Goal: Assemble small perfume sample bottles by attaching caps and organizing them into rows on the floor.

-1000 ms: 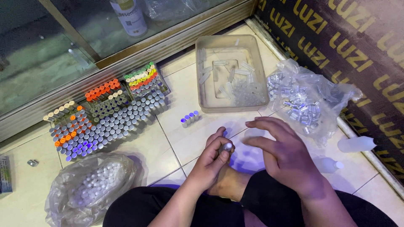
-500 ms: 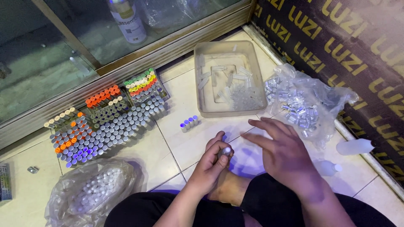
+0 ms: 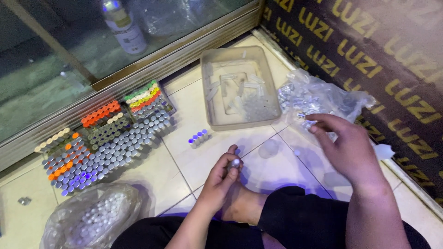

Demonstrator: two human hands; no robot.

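The left hand (image 3: 221, 177) pinches one small vial (image 3: 236, 162) between its fingertips, above the floor tiles (image 3: 184, 133). The right hand (image 3: 347, 148), fingers loosely open, reaches into the plastic bag (image 3: 318, 99) of vials just beyond it. Farther left stand rows of capped vials (image 3: 101, 138). A loose pinch could drop the vial, and it may roll among them.

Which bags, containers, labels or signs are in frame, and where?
Clear plastic bag of small caps: right, by right hand.
Clear bag of white pieces: bottom left.
Translucent rectangular tub: top centre.
Labelled bottle: behind glass, top left.
Dark banner, gold lettering: right.
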